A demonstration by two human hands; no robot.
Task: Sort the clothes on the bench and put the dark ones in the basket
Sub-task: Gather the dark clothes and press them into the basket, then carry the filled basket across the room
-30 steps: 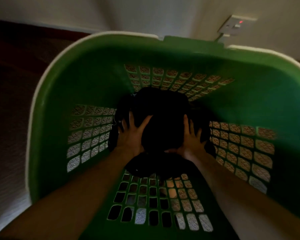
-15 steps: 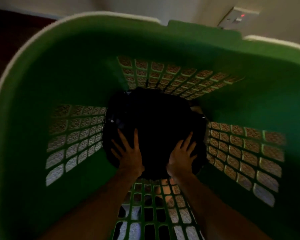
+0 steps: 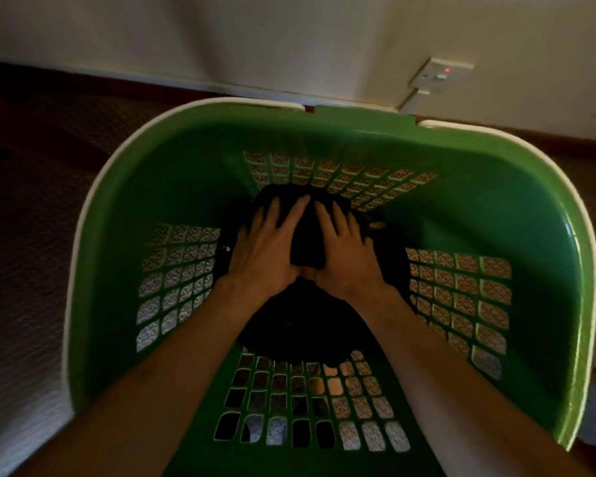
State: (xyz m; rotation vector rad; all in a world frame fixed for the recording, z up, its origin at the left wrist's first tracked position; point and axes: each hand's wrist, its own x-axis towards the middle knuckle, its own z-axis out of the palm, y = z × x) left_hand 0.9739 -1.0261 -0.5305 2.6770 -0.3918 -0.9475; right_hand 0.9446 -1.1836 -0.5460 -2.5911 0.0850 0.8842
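Both hands' flat grip (left hand (image 3: pixel 267 249), right hand (image 3: pixel 346 251)) on dark clothes (image 3: pixel 289 321), inside basket (image 3: pixel 193 160)

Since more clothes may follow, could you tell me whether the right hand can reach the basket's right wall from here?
Probably yes: the right hand rests flat on the dark clothes, nothing between it and the basket wall.

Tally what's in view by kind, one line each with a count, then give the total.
Green basket: 1
Pile of dark clothes in the basket: 1 (separate garments cannot be told apart)
Hands pressing flat on the pile, left hand and right hand: 2
Wall socket: 1
Total: 5
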